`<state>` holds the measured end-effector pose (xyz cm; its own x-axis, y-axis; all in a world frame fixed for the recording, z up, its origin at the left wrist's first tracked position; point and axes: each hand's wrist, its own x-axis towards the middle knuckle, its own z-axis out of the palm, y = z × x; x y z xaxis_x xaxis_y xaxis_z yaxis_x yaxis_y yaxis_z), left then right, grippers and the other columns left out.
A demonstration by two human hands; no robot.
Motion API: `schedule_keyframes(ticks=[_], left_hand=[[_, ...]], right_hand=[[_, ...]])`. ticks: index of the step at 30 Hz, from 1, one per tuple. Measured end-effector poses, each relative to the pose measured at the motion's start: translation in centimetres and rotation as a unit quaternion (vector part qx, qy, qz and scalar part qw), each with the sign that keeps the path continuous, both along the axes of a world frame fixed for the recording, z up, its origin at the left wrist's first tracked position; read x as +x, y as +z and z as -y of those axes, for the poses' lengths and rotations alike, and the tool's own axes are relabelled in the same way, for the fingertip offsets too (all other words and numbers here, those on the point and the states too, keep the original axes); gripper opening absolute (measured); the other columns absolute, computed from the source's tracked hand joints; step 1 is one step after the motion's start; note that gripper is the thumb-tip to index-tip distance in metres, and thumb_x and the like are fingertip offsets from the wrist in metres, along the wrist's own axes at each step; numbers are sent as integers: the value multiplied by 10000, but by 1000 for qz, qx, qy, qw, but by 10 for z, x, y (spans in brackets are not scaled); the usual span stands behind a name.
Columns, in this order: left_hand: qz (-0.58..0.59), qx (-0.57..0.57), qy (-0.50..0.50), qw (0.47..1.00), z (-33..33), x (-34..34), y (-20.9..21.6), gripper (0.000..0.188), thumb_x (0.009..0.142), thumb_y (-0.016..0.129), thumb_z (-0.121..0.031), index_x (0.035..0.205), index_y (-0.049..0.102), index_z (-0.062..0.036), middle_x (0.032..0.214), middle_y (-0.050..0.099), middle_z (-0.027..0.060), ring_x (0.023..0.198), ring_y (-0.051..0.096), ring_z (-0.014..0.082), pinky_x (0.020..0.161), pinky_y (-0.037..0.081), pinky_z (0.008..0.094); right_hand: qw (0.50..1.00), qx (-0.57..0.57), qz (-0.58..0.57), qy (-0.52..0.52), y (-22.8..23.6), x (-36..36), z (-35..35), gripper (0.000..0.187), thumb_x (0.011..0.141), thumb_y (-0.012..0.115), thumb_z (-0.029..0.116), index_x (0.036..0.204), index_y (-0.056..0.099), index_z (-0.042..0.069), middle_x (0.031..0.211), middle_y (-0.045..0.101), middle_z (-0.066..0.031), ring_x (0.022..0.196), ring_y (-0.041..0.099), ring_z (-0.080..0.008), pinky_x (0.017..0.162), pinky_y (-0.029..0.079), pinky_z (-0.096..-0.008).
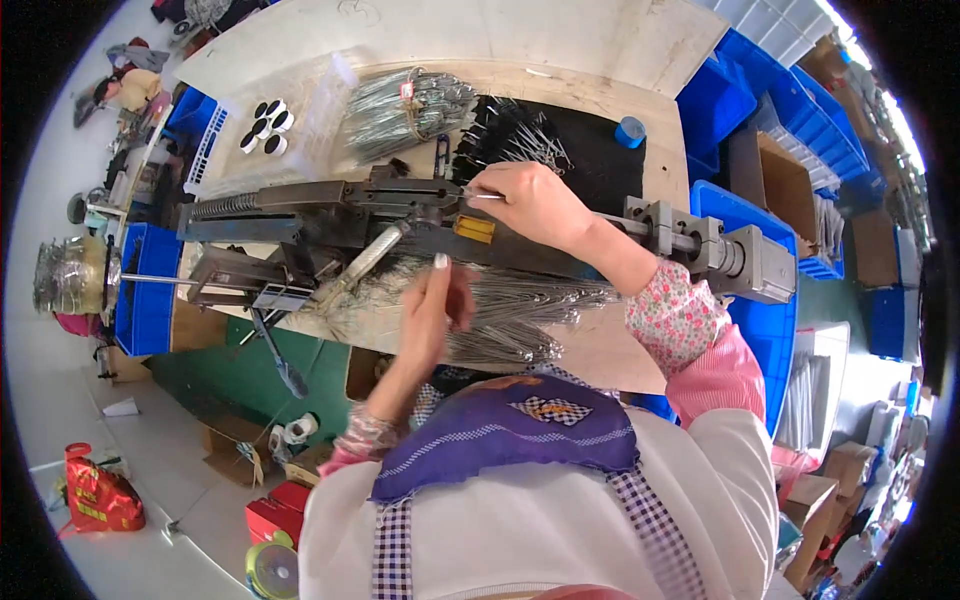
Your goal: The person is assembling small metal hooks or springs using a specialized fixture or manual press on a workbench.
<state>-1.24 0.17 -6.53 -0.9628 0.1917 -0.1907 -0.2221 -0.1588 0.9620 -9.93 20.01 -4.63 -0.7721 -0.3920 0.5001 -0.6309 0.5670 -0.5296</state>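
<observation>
Wire [487,196] sits, seemingly mid-work, at the machine [400,194], right hand [535,203] pinching it, left hand [432,312] curled at its seven o'clock, contents unclear, wire bundle [388,120] at eleven, wire pile [540,294] at six, finished share untellable!

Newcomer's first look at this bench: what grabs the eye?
The purple apron low in the middle, likely, then the long dark machine across the wooden table. At the machine, the right hand pinches a thin metal piece; the left hand hovers lower in view, beside a spread of thin wires.
</observation>
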Motion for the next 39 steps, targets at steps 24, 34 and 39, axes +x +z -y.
schedule_keyframes(ticks=[24, 34, 39], left_hand=[[120, -57, 302, 944, 142, -14, -57, 388, 930, 585, -395, 895, 647, -13, 591, 530, -2, 434, 438, 70, 381, 283, 228], [36, 96, 340, 935, 128, -37, -75, 241, 982, 535, -264, 905, 575, -39, 610, 461, -19, 429, 362, 61, 367, 219, 234], [-48, 121, 288, 949, 64, 2, -48, 203, 1020, 440, -215, 889, 505, -74, 595, 372, -42, 419, 288, 40, 360, 218, 214]], right_hand=[[986, 103, 50, -121, -58, 40, 25, 267, 801, 683, 150, 984, 524, 38, 944, 561, -147, 758, 631, -361, 593, 526, -442], [968, 153, 117, -163, -66, 48, -11, 209, 782, 647, 54, 915, 487, 43, 910, 546, -137, 797, 605, -359, 650, 509, -437], [973, 77, 159, -148, -36, 99, -27, 96, 819, 586, 42, 884, 520, 18, 854, 541, -160, 804, 574, -381, 672, 468, -431]])
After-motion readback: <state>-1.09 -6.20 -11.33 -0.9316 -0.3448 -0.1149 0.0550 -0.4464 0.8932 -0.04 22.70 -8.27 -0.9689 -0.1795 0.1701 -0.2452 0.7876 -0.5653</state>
